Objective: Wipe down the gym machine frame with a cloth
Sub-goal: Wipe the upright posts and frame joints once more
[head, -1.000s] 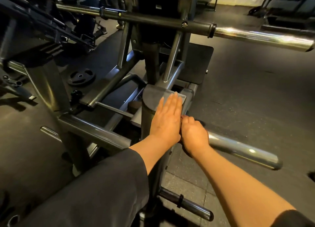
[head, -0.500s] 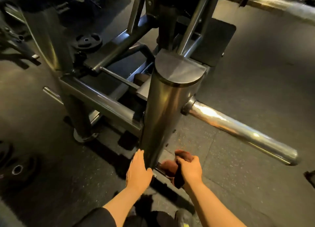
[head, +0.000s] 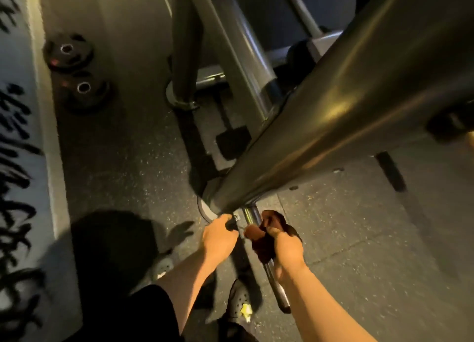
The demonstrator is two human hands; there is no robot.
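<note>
Gym machine frame, main column (head: 333,105): thick, smooth grey metal tube, rising from just ahead of both hands and slanting up and away to the right. Judged heavy, rigid and fixed; not a thing to lift, only to rub along. Glossy skin, likely slick under cloth.

Second upright (head: 183,46) and sloping rail (head: 230,41): farther ahead of the left hand, same finish, well apart from both hands.

Weight plates (head: 77,72): two dark discs on the floor, far ahead and left of the left hand.

Low peg (head: 275,282): short chrome bar at the column's foot, running under the right hand toward the person. Round, hard, probably slippery; best wrapped fully by the cloth.

Left hand (head: 218,239): fingers curled at the column's base, apparently on a small dark fitting; exact hold unclear.

Right hand (head: 286,246): fingers curled, gripping the cloth against the peg.

Cloth (head: 266,231): dark reddish, soft, light, bunched; sits between right hand and peg. Hold it in a wad so no loose ends snag.
</note>
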